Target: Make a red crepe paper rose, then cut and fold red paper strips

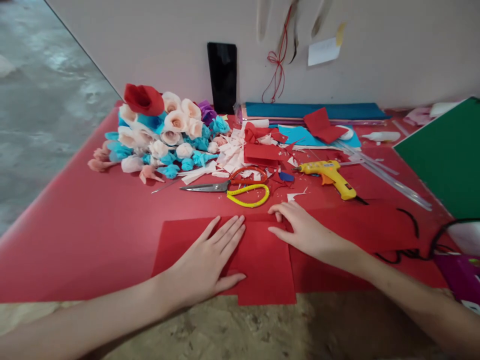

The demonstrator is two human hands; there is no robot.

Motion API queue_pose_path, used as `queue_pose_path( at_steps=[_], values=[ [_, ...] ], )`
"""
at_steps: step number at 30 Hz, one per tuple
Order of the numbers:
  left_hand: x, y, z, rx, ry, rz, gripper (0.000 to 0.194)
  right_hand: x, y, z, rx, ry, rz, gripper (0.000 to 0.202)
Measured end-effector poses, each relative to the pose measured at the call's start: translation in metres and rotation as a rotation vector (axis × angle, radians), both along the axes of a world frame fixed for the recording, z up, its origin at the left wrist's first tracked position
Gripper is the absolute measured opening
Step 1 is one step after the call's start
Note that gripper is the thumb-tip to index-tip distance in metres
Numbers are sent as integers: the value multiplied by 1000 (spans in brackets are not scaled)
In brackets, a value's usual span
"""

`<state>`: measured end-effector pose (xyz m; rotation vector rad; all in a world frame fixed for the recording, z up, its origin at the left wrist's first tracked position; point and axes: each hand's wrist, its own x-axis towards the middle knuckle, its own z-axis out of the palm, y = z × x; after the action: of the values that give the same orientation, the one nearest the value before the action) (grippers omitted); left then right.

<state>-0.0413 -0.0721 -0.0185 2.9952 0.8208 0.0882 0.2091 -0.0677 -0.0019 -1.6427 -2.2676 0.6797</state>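
Red paper (266, 265) lies at the table's front edge, one piece of it reaching past the edge. My left hand (210, 260) rests flat on its left part, fingers spread. At the paper's upper right edge is my right hand (300, 227), fingers bent, thumb apart from the index finger, touching the paper. Just beyond my hands lie scissors (247, 195) with one red and one yellow handle, their blades pointing left. A yellow glue gun (330, 175) lies behind my right hand. Another red sheet (360, 227) extends to the right under my right forearm.
Paper flowers (172, 130) are heaped at the back left. Paper scraps (236, 150) lie behind the scissors. A black phone (223, 77) leans on the wall. Clear sticks (397, 180), a white bottle (382, 136), a green board (446, 150) and a black cable (437, 245) are on the right.
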Motion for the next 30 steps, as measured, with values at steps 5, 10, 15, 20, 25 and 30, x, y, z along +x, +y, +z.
queue_pose_path(
  at_steps=[5, 10, 15, 20, 25, 30],
  values=[
    [0, -1, 4, -55, -11, 20, 76, -4, 14, 10, -182, 121, 39, 12],
    [1, 4, 23, -173, -169, 49, 46, -10, 17, 23, -266, 241, 89, 9],
    [13, 21, 46, -456, -390, 5, 29, -20, 14, 37, -208, 336, 113, 5],
    [30, 42, 57, -615, -497, -48, 25, -21, 12, 47, -129, 399, 189, 11],
    [34, 49, 65, -661, -537, -162, 26, -12, 15, 57, -110, 354, 304, 8],
    [32, 49, 66, -779, -526, -152, 24, -8, 16, 63, -174, 298, 393, 13]
  ],
)
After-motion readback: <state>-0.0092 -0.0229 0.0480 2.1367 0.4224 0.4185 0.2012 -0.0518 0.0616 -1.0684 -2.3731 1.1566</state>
